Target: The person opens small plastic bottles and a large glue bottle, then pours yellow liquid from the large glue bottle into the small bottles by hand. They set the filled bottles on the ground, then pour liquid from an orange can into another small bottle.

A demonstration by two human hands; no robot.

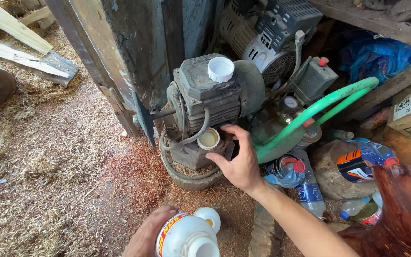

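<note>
Glue bottle point(186, 236), white with a red and yellow label, sits at the near edge of the scene in the left hand point(146, 236), whose fingers wrap round its body from the left; the grip is closed on the bottle, and its open neck faces up toward the camera, so nothing can spill. A small white cap point(208, 217) shows just behind the bottle's shoulder; whether a finger holds it cannot be told.

Farther in, the right hand point(239, 159) reaches to the grey electric motor point(210, 97), fingers loosely spread, their tips touching the rim of a small white cup point(209, 138) with a pale yellowish fill. The cup stands on the block under the motor, a flat spot within easy reach. A white lid point(220, 69) rests on top of the motor, out of the way.

A dark grinding disc point(142, 118) juts from the motor's shaft on the left. To the right, a green hose point(322, 105) curves away beside a compressor point(274, 35), with plastic bottles point(305, 188) scattered below. Sawdust point(63, 181) covers the ground to the left.
</note>
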